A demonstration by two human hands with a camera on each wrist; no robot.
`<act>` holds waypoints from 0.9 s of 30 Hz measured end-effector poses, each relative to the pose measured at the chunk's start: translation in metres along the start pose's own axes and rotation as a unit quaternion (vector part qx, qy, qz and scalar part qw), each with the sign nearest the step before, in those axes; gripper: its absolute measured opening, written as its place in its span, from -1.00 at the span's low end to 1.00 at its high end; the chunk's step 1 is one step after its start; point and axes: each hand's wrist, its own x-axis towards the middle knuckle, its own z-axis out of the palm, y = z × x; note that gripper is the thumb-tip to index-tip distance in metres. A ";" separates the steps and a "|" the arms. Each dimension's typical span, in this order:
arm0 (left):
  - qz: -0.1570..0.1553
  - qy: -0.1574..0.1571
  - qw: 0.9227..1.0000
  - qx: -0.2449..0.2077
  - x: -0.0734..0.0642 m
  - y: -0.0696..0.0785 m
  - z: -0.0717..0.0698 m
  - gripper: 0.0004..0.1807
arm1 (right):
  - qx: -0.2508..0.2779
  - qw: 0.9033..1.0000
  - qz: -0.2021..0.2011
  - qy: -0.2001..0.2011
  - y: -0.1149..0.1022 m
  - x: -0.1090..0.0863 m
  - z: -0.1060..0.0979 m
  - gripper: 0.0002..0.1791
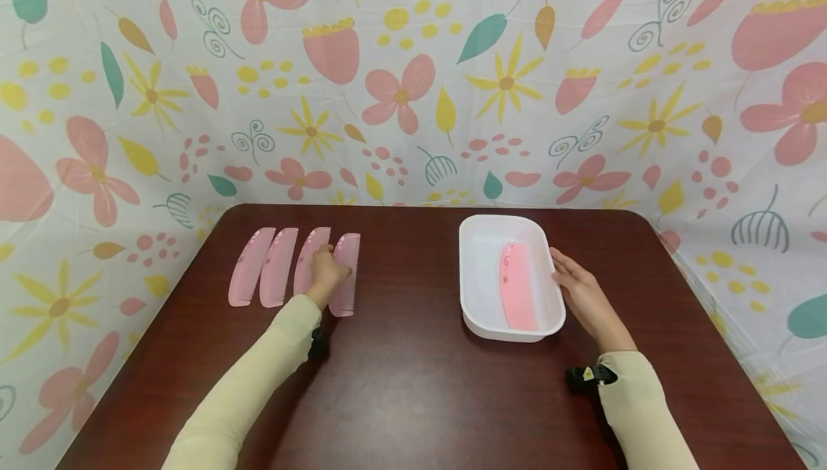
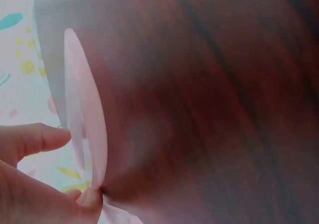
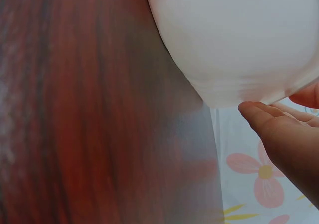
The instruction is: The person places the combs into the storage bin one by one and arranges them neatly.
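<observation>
In the head view, four-sided rows aside, pink combs lie at the left of the table. My left hand (image 1: pixel 328 269) pinches the rightmost comb (image 1: pixel 347 280) of that row by its long edges; in the left wrist view this comb (image 2: pixel 89 104) stands between finger and thumb. Left of it lie another comb (image 1: pixel 306 269), partly covered by the hand, and two more, a comb (image 1: pixel 279 269) and the leftmost comb (image 1: pixel 252 269). My right hand (image 1: pixel 584 301) touches the right side of a white tray (image 1: pixel 474 316) with fairly straight fingers. Inside the tray lies a pink comb (image 1: pixel 518 287).
The dark brown table (image 1: pixel 400 384) has its far edge against a flower-printed cloth (image 1: pixel 413 97), which also hangs along both sides. A black strap (image 1: pixel 591 377) sits on the right wrist.
</observation>
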 end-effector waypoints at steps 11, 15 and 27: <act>-0.042 -0.032 0.998 0.016 -0.007 0.009 -0.005 -0.15 | 0.003 1.000 -0.002 0.000 0.001 0.000 0.000 -0.38; -0.042 -0.050 0.997 0.049 -0.008 0.012 -0.008 -0.23 | 0.003 1.000 -0.005 0.001 0.002 0.000 -0.001 -0.38; -0.009 -0.090 0.995 -0.037 0.034 -0.025 0.007 -0.53 | 0.002 1.000 -0.011 -0.003 0.002 0.000 -0.001 -0.38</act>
